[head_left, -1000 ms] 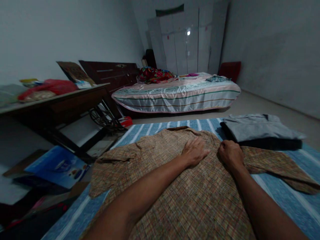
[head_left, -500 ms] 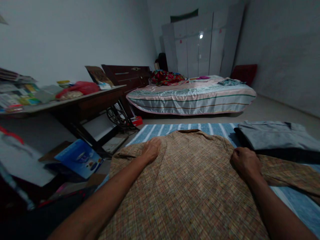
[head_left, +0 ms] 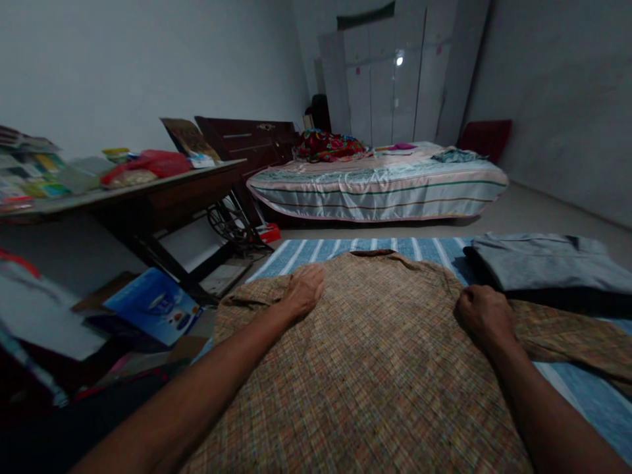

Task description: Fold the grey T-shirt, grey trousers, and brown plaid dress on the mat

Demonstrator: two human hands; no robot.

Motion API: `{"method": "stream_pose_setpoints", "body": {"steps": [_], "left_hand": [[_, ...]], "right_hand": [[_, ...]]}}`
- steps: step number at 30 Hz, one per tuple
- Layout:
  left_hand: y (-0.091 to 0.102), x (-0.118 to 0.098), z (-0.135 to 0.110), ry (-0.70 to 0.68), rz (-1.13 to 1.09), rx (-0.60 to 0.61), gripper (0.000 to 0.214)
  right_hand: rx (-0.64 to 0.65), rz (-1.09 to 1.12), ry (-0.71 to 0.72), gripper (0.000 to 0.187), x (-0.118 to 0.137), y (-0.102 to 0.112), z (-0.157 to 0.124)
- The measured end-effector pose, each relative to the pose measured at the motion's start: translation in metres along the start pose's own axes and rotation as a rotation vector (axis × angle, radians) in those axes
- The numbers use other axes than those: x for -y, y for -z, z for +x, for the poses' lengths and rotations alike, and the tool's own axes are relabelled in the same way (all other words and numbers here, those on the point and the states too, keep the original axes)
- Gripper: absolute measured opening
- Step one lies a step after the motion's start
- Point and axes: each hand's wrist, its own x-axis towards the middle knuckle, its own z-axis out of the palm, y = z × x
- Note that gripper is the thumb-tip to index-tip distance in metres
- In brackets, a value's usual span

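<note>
A brown checked long-sleeved shirt (head_left: 385,342) lies spread out before me, its collar end pointing away. My left hand (head_left: 304,290) rests flat on the cloth near the left shoulder, with the fingers stretched out and close together. At the opposite shoulder, my right hand (head_left: 486,314) is closed in a fist on the shirt's edge. One sleeve extends to the right past that hand. The other sleeve side looks folded in at the left, partly behind my left arm. Beneath the shirt is a blue and white striped cloth (head_left: 316,250).
Folded grey and black clothes (head_left: 548,263) lie at the right. Ahead stands a bed (head_left: 375,191) with a bright bundle on it. On the left are a cluttered sewing table (head_left: 172,179) and a blue box (head_left: 153,306). A wardrobe (head_left: 380,85) stands at the back.
My left hand has slid slightly to the right over the shirt, toward its middle. My right hand keeps its place on the shoulder edge. The view has tilted slightly.
</note>
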Motion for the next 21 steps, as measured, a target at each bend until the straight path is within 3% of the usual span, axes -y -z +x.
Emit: {"method": "stream_pose_setpoints", "body": {"steps": [5,11,17,21], "left_hand": [[-0.016,-0.006,-0.002,0.078,-0.026,0.144,0.052],[-0.020,0.001,-0.002,0.117,-0.046,0.149,0.057],[-0.001,-0.033,-0.026,0.041,-0.083,0.020,0.047],[0.003,-0.053,-0.055,0.009,-0.095,0.063,0.049]], "right_hand": [[-0.013,0.003,-0.016,0.035,0.002,0.002,0.001],[-0.029,0.040,-0.068,0.037,0.003,0.004,0.004],[0.005,0.056,-0.113,0.037,0.004,0.009,0.005],[0.009,0.051,-0.118,0.038,0.003,0.010,0.006]]}}
